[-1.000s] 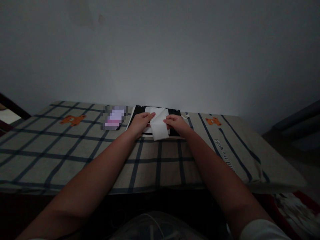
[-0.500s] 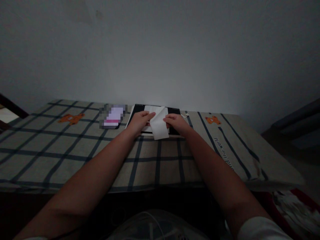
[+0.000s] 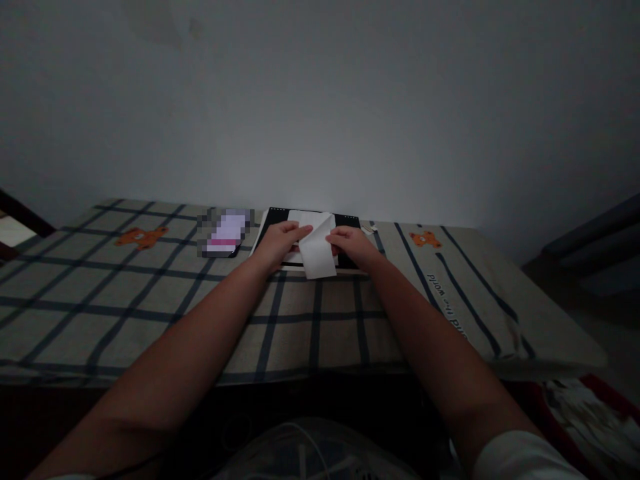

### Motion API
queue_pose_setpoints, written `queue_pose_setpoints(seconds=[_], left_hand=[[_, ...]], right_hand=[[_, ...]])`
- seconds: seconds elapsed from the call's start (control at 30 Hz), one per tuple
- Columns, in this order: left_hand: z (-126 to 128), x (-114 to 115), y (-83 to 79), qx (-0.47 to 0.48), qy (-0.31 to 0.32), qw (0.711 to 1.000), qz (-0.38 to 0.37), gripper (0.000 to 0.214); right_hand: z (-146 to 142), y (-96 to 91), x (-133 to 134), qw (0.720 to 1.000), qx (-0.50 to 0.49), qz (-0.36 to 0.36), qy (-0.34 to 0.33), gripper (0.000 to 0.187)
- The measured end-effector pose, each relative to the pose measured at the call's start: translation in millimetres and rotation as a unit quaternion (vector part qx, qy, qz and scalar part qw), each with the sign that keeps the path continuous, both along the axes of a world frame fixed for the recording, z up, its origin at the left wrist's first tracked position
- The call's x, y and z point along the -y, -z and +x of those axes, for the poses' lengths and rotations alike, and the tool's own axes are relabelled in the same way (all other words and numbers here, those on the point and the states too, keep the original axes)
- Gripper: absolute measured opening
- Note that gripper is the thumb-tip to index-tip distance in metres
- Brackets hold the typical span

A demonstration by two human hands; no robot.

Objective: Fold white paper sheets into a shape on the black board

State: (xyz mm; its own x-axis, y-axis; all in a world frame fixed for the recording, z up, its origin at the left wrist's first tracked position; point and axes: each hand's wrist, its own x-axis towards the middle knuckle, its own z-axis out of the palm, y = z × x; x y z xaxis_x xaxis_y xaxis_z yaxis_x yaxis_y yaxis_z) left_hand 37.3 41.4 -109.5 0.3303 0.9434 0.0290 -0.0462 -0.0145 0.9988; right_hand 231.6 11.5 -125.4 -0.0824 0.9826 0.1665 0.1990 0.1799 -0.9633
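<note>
A sheet of white paper [image 3: 319,250], folded at a slant, lies over a black-and-white pad or book [image 3: 277,217] on the table. My left hand [image 3: 281,244] is closed on the paper's left side, thumb on top near the fold. On the other side my right hand [image 3: 351,245] pinches the paper's right edge between thumb and fingers. The lower flap of the paper hangs past the near edge of the black pad. Fingertips under the paper are partly hidden.
A phone [image 3: 227,233] with a lit, blurred-out screen rests left of the pad. The checked tablecloth [image 3: 320,333] bears orange bear prints. A pale wall [image 3: 320,107] stands behind the table. A small pale item [image 3: 371,228] pokes out at the pad's right.
Almost nothing differs. The lower flap of the paper has shifted very slightly to the left; both hands keep their places on it.
</note>
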Motion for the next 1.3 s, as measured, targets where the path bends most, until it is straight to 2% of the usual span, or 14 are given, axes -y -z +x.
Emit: queue_pose_setpoints(seconds=[0.1, 0.3, 0.47, 0.73, 1.0, 1.3], left_hand=[[-0.3, -1.4, 1.2, 0.01, 0.011, 1.0, -0.004, 0.031], [-0.2, -7.0, 7.8, 0.008, -0.018, 0.999, 0.027, 0.025], [-0.3, -6.5, 7.0, 0.018, -0.004, 1.0, -0.002, 0.029], [1.0, -5.2, 10.3, -0.04, 0.024, 0.999, -0.019, 0.031], [1.5, -3.7, 5.2, 0.018, 0.009, 1.0, -0.012, 0.029], [3.3, -2.1, 3.6, 0.006, -0.008, 1.0, 0.003, 0.03]], right_hand=[[-0.2, -0.1, -0.1, 1.0, -0.005, -0.001, -0.001, 0.019], [-2.5, -5.2, 3.6, 1.0, -0.005, -0.007, -0.015, 0.019], [-3.4, -6.3, 3.5, 1.0, -0.021, -0.013, -0.017, 0.021], [-3.8, -5.9, -0.5, 0.995, -0.075, 0.022, 0.067, 0.024], [-4.8, -7.9, 1.9, 0.995, -0.062, 0.024, 0.068, 0.019], [-3.5, -5.1, -1.1, 0.996, -0.049, 0.029, 0.069, 0.02]])
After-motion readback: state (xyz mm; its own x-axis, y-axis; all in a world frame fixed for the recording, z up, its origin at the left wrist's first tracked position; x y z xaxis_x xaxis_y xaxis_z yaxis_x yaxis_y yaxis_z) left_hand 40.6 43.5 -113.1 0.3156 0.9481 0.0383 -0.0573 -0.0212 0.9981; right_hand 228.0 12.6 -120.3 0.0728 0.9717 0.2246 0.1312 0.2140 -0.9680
